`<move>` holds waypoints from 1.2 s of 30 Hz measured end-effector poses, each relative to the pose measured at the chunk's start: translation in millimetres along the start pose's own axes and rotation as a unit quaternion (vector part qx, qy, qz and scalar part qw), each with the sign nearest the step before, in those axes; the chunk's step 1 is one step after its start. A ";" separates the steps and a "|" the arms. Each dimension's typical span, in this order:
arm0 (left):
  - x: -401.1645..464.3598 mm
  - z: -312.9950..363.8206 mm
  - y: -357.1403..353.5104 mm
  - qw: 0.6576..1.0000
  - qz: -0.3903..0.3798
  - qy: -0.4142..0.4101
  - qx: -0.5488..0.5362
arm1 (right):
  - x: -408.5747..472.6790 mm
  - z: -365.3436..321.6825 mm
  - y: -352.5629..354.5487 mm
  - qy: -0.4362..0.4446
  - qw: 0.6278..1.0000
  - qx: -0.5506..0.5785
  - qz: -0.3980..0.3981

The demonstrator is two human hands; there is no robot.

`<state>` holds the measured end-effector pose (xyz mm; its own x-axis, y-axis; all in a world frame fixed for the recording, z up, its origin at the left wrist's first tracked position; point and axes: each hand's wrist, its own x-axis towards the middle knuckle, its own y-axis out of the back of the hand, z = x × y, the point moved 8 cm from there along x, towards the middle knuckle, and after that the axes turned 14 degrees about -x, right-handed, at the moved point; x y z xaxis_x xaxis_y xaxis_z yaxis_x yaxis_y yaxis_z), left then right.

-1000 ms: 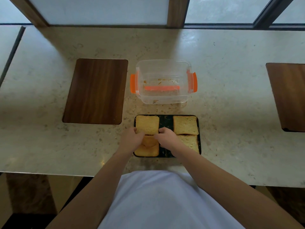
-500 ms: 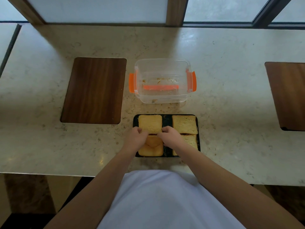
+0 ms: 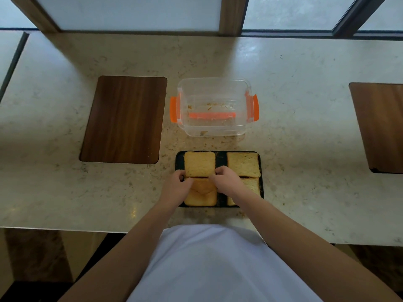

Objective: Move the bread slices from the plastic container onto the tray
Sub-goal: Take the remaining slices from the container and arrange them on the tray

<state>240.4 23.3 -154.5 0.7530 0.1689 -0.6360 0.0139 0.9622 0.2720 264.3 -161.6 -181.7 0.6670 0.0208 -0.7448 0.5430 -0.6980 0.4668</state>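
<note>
Surface (image 3: pixel 305 131): a pale stone top with little specks. Everything sits on it.

Plastic container (image 3: pixel 214 129): clear, with orange clips on its left and right sides. It stands just behind the tray. There is no bread in it, only some crumbs and an orange strip at the bottom.

Tray (image 3: pixel 221 159): black and flat, near the front edge of the surface, right in front of the person.

Bread slices: four spots on the tray. The back left slice (image 3: pixel 199 163) and the back right slice (image 3: pixel 243 163) lie flat. The front left slice (image 3: pixel 200 198) has a smaller bit of bread on top of it. The front right slice (image 3: pixel 253 186) is partly hidden by the right arm.

Left hand (image 3: pixel 176 186): curled, with its fingers (image 3: pixel 182 176) pinched on the front left corner of the back left slice.

Right hand (image 3: pixel 225 178): curled too, with its fingers (image 3: pixel 217 171) pinched on the front right corner of that same slice.

Wooden board on the left (image 3: pixel 124 118): dark brown, lying flat beside the container.

Wooden board on the right (image 3: pixel 381 125): far off to the side, cut off by the edge of the view.

White shirt (image 3: pixel 209 264): fills the bottom of the view.
</note>
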 end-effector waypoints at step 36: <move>11.6 4.5 8.3 1.000 -0.019 0.006 0.015 | -8.0 -24.5 -3.0 -0.005 1.000 -0.024 -0.004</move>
<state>252.2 32.2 -156.4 0.7437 0.1357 -0.6546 0.0618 0.9610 0.2695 269.9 -142.2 -165.5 0.6580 0.0193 -0.7528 0.5720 -0.6631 0.4829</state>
